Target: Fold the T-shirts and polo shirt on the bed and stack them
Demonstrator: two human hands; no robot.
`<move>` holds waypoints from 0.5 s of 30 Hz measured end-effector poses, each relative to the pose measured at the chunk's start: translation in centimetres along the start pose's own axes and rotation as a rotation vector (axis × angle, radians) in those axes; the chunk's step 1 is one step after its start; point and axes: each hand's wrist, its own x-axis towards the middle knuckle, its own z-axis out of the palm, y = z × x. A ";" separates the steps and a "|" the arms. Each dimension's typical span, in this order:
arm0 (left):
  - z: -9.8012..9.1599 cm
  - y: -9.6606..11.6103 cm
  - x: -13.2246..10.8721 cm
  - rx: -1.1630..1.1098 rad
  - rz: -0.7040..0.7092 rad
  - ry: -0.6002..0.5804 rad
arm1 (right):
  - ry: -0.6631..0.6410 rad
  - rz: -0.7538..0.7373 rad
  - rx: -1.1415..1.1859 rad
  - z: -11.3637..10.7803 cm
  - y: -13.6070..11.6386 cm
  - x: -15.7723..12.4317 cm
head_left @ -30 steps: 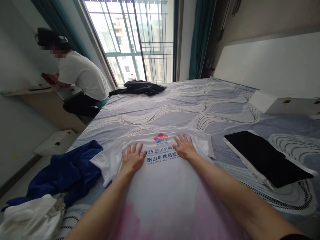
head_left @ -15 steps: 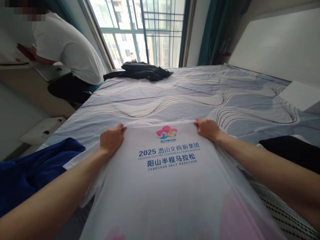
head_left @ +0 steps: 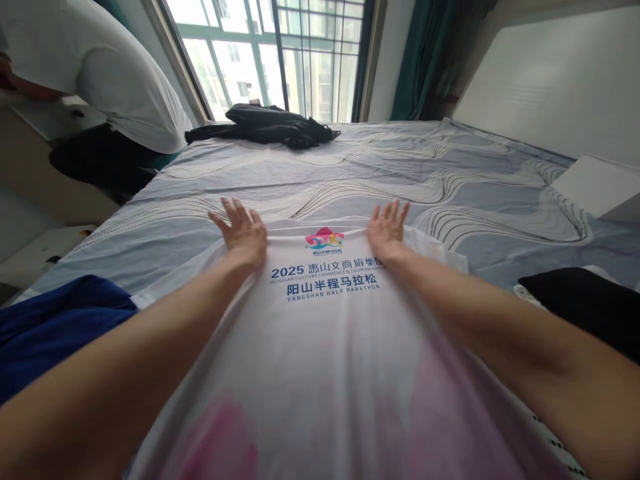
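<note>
From the head camera: my left hand point(head_left: 243, 233) is pressed flat on the white T-shirt point(head_left: 320, 347), fingers spread and released, gripping nothing, just left of the printed blue lettering. My right hand point(head_left: 387, 230) matches it on the other side of the print, palm down, fingers fanned out, empty, its fingertips at the shirt's far hem. The shirt lies spread over the near edge of the bed point(head_left: 380, 180), print side up, the pink logo point(head_left: 324, 240) sitting between my two hands, and a pink tint shows through the cloth close to me. At the bed's near left corner a blue garment point(head_left: 55, 327) lies bunched, just beside the shirt's sleeve. Near the right edge there's a black folded garment point(head_left: 585, 303), apart from the shirt. Over at the far edge, by the window point(head_left: 270, 53), a dark jacket point(head_left: 270, 127) lies crumpled. Off the bed's left side another person in a white top point(head_left: 95, 67) bends over a shelf, well away from my hands.
</note>
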 end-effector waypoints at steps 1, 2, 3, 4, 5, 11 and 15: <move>0.0 2.2 -1.0 -0.017 0.030 -0.004 | -0.032 -0.134 0.055 -0.3 -1.9 -2.0; 0.2 4.3 -2.1 -0.045 0.096 -0.031 | -0.068 -0.255 0.100 -0.4 -3.4 -4.0; 0.4 6.0 -3.4 -0.080 0.169 -0.070 | -0.091 -0.335 0.150 -0.5 -4.6 -5.8; 0.6 7.3 -4.7 -0.130 0.218 -0.114 | -0.132 -0.349 0.183 -0.4 -5.1 -7.3; 0.8 8.1 -6.0 -0.154 0.212 -0.165 | -0.159 -0.339 0.202 -0.4 -4.9 -8.3; 0.5 5.7 -9.0 -0.102 -0.021 -0.250 | -0.295 -0.036 0.126 -1.8 6.8 -7.6; 0.3 5.4 -8.8 -0.085 -0.042 -0.232 | -0.218 0.385 0.162 -4.0 14.1 -6.8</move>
